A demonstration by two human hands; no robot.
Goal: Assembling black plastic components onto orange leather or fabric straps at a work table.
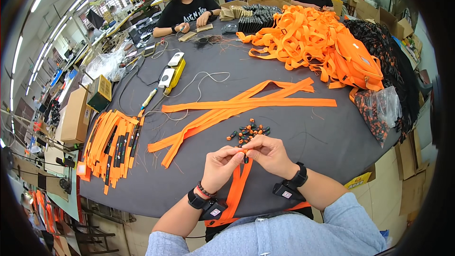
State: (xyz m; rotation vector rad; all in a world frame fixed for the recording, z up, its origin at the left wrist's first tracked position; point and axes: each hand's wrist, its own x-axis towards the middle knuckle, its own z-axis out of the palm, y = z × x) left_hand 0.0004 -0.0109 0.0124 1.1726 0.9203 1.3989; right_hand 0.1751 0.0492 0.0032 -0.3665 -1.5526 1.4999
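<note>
My left hand (222, 165) and my right hand (271, 157) meet over the near middle of the table, fingertips pinched together. Between them is a small black-and-orange piece (246, 158), its dark end poking out below the fingers. An orange strip (235, 193) runs from under my fingertips down to the table's near edge, doubled near the top. Whether the strip's upper end is in my fingers is hidden. Just beyond my hands lies a loose pile of similar small black-and-orange pieces (246, 135). Farther off, long orange strips (251, 105) cross each other on the dark tabletop (189, 194).
Orange strips with black labels (116, 142) lie at the left. A hot-knife-like tool (150, 98), cables and a yellow power strip (175, 77) are beyond. An orange strap heap (303, 38) and a clear bag (379, 111) stand right. Two people sit across the table.
</note>
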